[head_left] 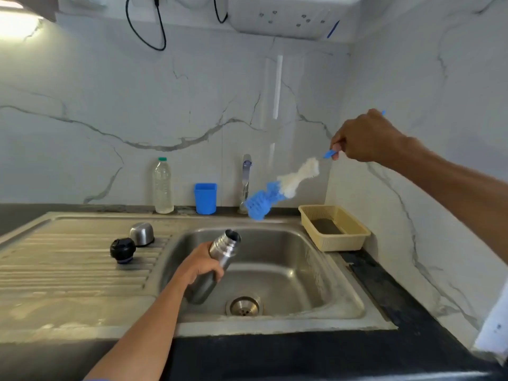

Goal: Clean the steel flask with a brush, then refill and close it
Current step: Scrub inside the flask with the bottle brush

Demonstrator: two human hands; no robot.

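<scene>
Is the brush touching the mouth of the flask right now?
Apart. The head view shows the brush held up in the right hand, with bare sink wall and rim between its blue tip and the flask in the left hand.

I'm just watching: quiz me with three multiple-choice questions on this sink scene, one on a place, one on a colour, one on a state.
1. Where does the black stopper stand?
A. on the draining board
B. in the basin
C. in the basket

2. What colour is the cup by the tap?
A. red
B. blue
C. green

3. How is the steel flask?
A. capped
B. open, brush inside
C. open, brush outside

Answers: 1 A, it sits on the ribbed steel beside the steel cap. 2 B, plainly blue. 3 C, the left hand tilts the open flask; the right hand holds the brush above it.
</scene>
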